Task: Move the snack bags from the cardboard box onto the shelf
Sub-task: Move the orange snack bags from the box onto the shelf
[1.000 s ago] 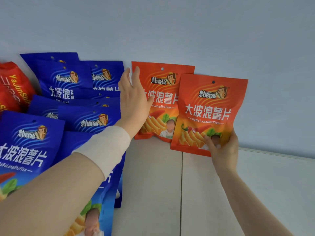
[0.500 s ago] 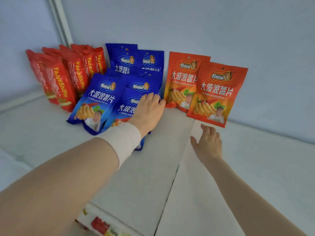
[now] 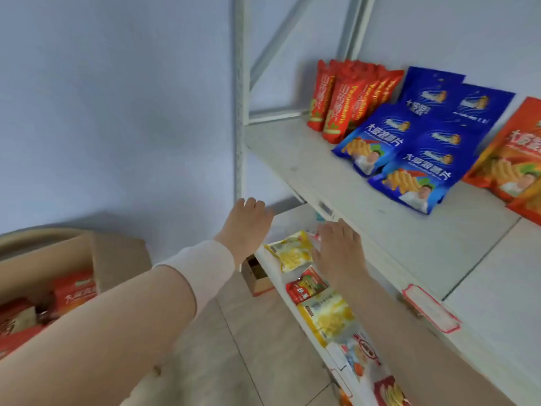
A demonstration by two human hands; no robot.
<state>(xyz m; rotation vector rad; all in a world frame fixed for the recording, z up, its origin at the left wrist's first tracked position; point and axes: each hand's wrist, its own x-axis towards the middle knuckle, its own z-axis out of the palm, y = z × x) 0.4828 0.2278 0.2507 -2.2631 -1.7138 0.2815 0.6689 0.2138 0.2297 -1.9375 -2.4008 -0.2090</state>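
**Head view: both hands empty in front of the shelf, snack bags on the board and in the box**

Head camera looks down along two bare forearms. The left hand (image 3: 244,227) hangs in the air with its fingers loosely curled downward and nothing in them; a pale cuff (image 3: 202,265) wraps the wrist behind it. The right hand (image 3: 339,250) is just beside it, fingers relaxed and spread a little, also holding nothing — it sits near the front edge of the upper shelf (image 3: 409,238), in front of the lower level; whether it touches anything I cannot tell.

On the upper shelf the snack bags stand toward the back wall: a tight row of red bags (image 3: 345,101) at the left, then blue bags (image 3: 409,159) overlapping one another, the front ones leaning forward, and orange bags (image 3: 509,159) at the right edge of the frame. A red-bordered label (image 3: 430,309) is fixed to the shelf's front edge.

Below, the lower shelf (image 3: 272,268) carries yellow packets (image 3: 292,252) and red packets (image 3: 306,285) lying flat along its front.

At the lower left, well apart from the shelf, the cardboard box (image 3: 96,259) stands open on the tiled floor — more orange bags lie inside it, one (image 3: 74,291) facing up. A small box (image 3: 257,276) sits on the floor under the lower shelf.
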